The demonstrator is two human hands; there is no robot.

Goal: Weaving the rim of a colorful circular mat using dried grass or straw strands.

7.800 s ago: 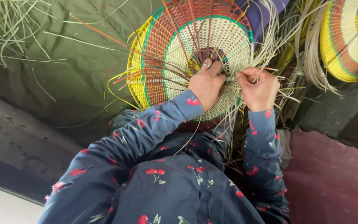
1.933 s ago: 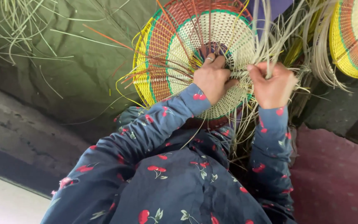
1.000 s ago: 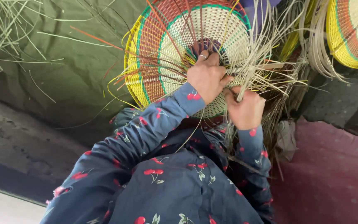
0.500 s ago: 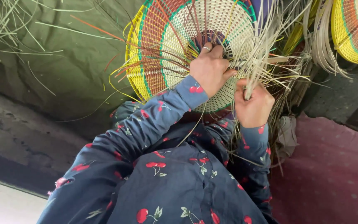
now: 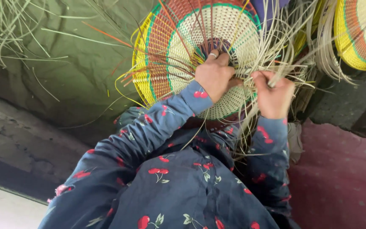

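Note:
A round woven basket piece [image 5: 166, 51] with yellow, orange, green and cream rings lies on my lap, loose strands sticking out all around it. My left hand [image 5: 214, 76], with a ring on one finger, presses on the weave near its dark centre. My right hand [image 5: 275, 94] is closed around a bundle of pale straw strands [image 5: 272, 46] at the piece's right edge. Both arms wear dark blue sleeves with a red cherry print.
A second woven disc [image 5: 361, 34] in yellow, orange and green sits at the top right. An olive green cloth [image 5: 64, 76] with scattered straw covers the ground at the left. A dark red mat [image 5: 339, 178] lies at the right.
My right hand, which dropped low along the strands a second ago, has come back up and to the right, still gripping them. My left hand has stayed on the weave.

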